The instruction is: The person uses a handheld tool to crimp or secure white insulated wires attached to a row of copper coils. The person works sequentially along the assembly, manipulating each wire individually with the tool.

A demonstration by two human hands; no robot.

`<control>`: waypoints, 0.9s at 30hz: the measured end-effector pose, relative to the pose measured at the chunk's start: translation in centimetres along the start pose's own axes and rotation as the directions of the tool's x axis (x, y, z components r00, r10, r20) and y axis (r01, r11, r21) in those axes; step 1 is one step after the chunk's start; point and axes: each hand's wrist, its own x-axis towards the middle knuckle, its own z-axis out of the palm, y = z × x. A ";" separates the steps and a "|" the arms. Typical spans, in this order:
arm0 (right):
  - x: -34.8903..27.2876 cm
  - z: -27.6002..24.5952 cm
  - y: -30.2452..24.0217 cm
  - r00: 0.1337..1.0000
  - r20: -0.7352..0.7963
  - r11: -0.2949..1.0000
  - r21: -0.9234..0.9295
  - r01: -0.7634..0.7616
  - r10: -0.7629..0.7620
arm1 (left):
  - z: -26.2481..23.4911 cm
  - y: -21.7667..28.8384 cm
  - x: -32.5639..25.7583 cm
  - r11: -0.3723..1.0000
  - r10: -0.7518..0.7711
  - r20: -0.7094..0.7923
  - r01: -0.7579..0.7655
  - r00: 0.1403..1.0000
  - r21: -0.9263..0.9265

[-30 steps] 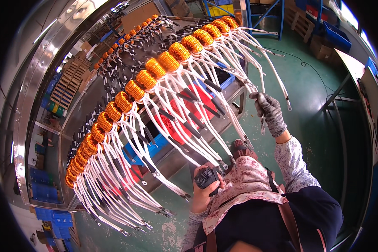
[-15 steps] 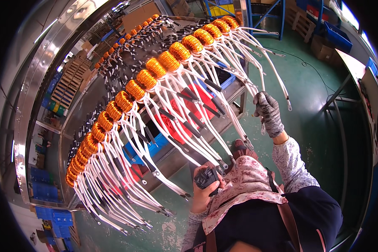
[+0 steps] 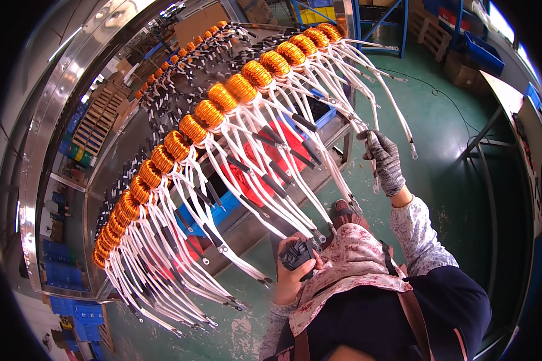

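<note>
A long curved row of orange wound coils (image 3: 209,112) runs along a large round metal frame (image 3: 54,126), each coil trailing white sleeved leads (image 3: 265,180) that hang down toward me. My right hand (image 3: 384,161), in a grey knit glove, is closed around one white lead (image 3: 373,157) near its metal end, at the right end of the row. My left hand (image 3: 292,274), bare, grips a small black hand tool (image 3: 296,255) just below the tips of the middle leads, close to my chest.
Red bins (image 3: 265,165) and blue bins (image 3: 214,210) sit on a metal stand behind the leads. The floor (image 3: 445,138) is green. Blue crates (image 3: 78,307) lie at lower left, wooden pallets (image 3: 96,120) at left, a table edge (image 3: 512,102) at right.
My gloved right hand has slid slightly up and left along the white lead it holds. My left hand with the black tool has stayed in place.
</note>
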 end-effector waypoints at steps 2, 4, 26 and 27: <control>0.1 0.0 0.3 1.000 -0.011 1.000 0.009 0.003 -0.003 | -0.2 -0.1 0.0 1.000 0.004 0.000 -0.004 1.000 -0.001; 0.2 -0.1 1.2 0.999 -0.029 1.000 0.011 0.019 -0.019 | -0.2 0.0 0.0 1.000 0.006 0.002 -0.006 1.000 -0.001; 1.6 3.0 1.1 0.989 -0.028 0.881 -0.460 0.114 -0.143 | -0.2 -0.1 -0.1 1.000 -0.010 -0.023 0.010 1.000 0.001; 2.3 3.5 1.4 0.973 -0.060 0.849 -0.502 0.163 -0.223 | -0.1 -0.2 -0.1 1.000 -0.015 -0.015 0.015 1.000 0.000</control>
